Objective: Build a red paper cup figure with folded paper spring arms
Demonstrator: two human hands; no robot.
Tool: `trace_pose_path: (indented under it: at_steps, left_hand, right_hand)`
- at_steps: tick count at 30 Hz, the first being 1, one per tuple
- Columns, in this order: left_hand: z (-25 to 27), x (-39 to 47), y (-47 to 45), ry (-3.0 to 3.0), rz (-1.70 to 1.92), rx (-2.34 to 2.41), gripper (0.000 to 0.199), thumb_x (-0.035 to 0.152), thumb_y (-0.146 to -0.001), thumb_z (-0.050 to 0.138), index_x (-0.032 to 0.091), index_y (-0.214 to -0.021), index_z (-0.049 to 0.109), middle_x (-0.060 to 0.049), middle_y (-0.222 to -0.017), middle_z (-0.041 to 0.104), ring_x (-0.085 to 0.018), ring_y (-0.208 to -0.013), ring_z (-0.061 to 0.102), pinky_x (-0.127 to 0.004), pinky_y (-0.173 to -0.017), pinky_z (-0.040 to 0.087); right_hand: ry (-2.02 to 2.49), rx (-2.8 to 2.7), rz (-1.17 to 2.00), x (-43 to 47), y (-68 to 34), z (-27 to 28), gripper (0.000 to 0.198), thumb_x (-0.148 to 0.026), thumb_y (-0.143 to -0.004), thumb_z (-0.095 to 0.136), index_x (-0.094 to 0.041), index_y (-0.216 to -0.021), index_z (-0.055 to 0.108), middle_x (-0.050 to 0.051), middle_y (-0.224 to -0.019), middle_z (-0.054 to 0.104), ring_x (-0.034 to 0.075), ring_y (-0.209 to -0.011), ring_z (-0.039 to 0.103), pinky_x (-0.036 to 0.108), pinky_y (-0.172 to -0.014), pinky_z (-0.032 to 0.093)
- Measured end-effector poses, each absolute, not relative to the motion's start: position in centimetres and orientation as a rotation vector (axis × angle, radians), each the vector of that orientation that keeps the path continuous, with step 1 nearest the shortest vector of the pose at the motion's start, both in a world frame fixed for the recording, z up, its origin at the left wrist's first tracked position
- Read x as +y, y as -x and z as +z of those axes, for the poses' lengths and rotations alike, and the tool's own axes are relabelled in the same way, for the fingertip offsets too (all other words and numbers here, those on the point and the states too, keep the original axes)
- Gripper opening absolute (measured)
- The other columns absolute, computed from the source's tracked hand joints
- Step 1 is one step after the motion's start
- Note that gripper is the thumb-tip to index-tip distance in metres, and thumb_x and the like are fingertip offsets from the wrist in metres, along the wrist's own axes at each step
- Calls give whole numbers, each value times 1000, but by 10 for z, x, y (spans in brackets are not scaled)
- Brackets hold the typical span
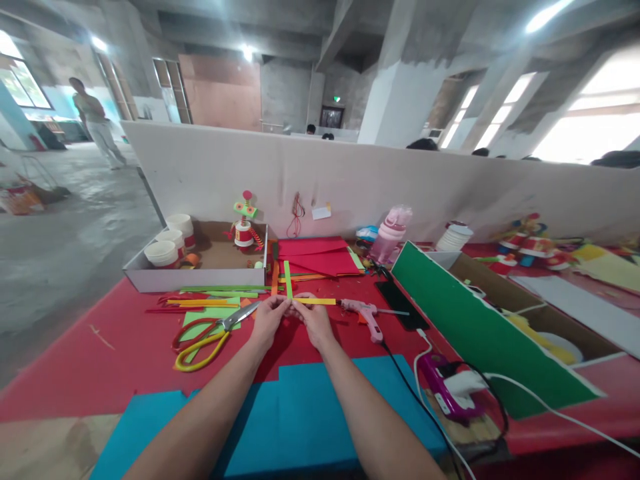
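Observation:
My left hand [270,321] and my right hand [315,321] meet over the middle of the table, fingertips pinched together. Between them they grip two paper strips at one end. The green strip [288,277] points away from me, and the yellow strip [319,301] points right, so they form a corner at my fingers. Just past the yellow strip's tip lies a pink hot glue gun [364,311]. To the left of my left hand are large scissors [203,350] with red and yellow handles, resting partly on light green paper [235,321].
Loose coloured strips [200,302] lie at left, before a box [195,279] with paper cups and a cup robot [244,233]. Red paper sheets [320,255], a phone [400,305], a pink bottle [391,233], a purple power strip [443,387] with cables and a green-sided box [470,333] stand around.

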State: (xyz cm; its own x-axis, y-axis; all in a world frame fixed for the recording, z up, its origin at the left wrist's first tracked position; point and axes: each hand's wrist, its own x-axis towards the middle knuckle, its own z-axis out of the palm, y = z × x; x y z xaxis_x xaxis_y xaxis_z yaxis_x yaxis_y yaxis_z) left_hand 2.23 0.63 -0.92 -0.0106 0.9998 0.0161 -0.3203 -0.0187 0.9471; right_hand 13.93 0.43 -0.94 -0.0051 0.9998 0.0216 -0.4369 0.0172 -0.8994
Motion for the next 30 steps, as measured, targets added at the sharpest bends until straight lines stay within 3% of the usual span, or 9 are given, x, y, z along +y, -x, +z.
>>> trace_pose_path:
  at_steps: [15,30]
  left_hand:
    - [-6,6,-22,-841,1368,948,34,40,-59,82,14,-72,65,0,-57,62,-10,-48,55,-22,-49,43]
    - [-3,2,-24,-858,1357,937,32,37,-60,81,12,-71,65,-2,-61,63,-9,-50,54,-20,-49,41]
  right_hand:
    - [838,-909,1414,6,-140,-11,25,-34,-60,77,-19,-75,63,-2,-63,64,16,-62,63,30,-63,53]
    - [778,-795,1505,5,-141,-10,34,-34,-57,84,-19,-77,61,-5,-63,61,9,-57,57,23,-61,53]
